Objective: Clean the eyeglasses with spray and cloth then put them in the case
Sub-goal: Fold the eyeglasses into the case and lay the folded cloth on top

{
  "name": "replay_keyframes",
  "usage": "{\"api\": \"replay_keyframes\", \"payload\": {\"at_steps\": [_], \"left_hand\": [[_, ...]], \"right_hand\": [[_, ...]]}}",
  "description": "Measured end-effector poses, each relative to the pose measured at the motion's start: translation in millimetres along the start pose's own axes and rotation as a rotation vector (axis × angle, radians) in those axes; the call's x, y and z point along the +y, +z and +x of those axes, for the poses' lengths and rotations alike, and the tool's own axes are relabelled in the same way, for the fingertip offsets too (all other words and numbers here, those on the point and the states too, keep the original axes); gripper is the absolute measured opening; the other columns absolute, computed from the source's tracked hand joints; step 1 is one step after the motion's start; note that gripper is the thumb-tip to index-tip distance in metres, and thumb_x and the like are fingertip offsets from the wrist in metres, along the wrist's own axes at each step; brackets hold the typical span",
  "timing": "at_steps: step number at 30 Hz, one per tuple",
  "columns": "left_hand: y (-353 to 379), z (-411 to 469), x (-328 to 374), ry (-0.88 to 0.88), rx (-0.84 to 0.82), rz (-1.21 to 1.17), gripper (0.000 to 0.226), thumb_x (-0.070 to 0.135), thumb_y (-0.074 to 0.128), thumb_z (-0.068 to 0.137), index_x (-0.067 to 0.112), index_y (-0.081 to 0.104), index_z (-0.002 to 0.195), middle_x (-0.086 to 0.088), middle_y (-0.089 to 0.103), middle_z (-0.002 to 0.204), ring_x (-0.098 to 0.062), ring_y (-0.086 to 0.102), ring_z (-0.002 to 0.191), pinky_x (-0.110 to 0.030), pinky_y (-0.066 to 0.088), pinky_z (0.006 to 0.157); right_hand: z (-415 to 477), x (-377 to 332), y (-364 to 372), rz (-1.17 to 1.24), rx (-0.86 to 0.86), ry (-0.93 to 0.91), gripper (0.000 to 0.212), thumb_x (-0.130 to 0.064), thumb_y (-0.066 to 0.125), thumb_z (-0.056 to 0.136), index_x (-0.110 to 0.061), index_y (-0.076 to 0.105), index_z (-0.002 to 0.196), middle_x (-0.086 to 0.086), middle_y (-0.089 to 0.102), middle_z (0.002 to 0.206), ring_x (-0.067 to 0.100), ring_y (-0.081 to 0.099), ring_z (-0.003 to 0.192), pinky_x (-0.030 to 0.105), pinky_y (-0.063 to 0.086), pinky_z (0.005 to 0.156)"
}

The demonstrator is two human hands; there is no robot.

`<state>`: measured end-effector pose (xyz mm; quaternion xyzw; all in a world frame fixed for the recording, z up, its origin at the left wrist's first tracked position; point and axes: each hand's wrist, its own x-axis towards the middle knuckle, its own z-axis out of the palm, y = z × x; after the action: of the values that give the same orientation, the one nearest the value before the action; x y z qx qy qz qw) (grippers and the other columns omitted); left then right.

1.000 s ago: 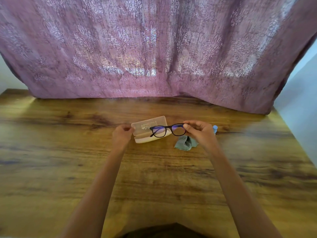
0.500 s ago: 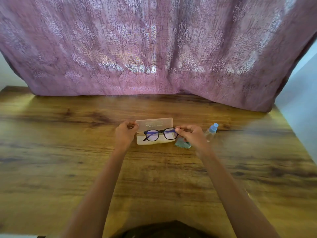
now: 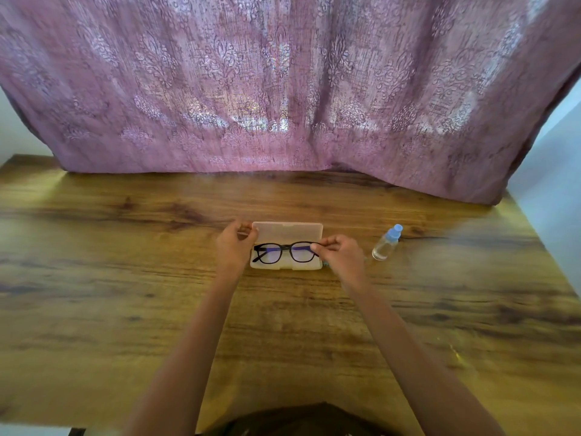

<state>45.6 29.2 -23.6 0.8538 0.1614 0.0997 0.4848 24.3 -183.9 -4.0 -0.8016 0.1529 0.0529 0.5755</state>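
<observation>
I note: left hand (image 3: 234, 248) grips the open case (image 3: 287, 230) at its lid edge; right hand (image 3: 342, 257) pinches the eyeglasses (image 3: 286, 247) over its lower half

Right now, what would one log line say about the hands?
left hand: holds case lid edge | right hand: pinches eyeglasses over open case | spray bottle: right of case

wooden table (image 3: 125, 278), open case (image 3: 287, 231), spray bottle (image 3: 385, 243)
</observation>
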Motion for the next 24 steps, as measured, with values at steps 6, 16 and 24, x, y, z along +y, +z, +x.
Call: {"api": "replay_keyframes", "payload": {"at_steps": [6,16,24], "left_hand": [[1.0,-7.0,-1.8,0.028,0.052,0.0,0.008,0.021,0.064,0.089,0.015,0.066,0.093,0.005,0.064,0.081,-0.007,0.057,0.071,-0.015,0.041,0.061],[0.6,-12.1,0.1,0.036,0.076,0.009,0.013,0.026,0.062,0.091,0.016,0.068,0.096,0.002,0.067,0.084,-0.012,0.061,0.076,-0.017,0.041,0.063],[1.8,-10.4,2.7,-0.02,0.07,0.005,0.017,0.025,0.062,0.091,0.011,0.067,0.1,-0.005,0.069,0.092,-0.016,0.061,0.081,-0.028,0.048,0.072]], "right_hand": [[-3.0,4.0,3.5,-0.043,0.078,-0.049,0.017,-0.021,0.083,0.076,-0.009,0.074,0.084,0.004,0.073,0.078,0.015,0.068,0.073,0.026,0.056,0.067],[-9.4,12.4,7.0,-0.117,0.05,-0.066,0.016,-0.02,0.081,0.079,-0.007,0.073,0.084,0.0,0.072,0.078,0.014,0.068,0.074,0.029,0.057,0.07],[-8.3,7.7,3.8,-0.181,0.018,-0.127,0.016,-0.023,0.077,0.083,-0.009,0.073,0.091,-0.003,0.069,0.076,0.009,0.064,0.069,0.021,0.051,0.064]]}}
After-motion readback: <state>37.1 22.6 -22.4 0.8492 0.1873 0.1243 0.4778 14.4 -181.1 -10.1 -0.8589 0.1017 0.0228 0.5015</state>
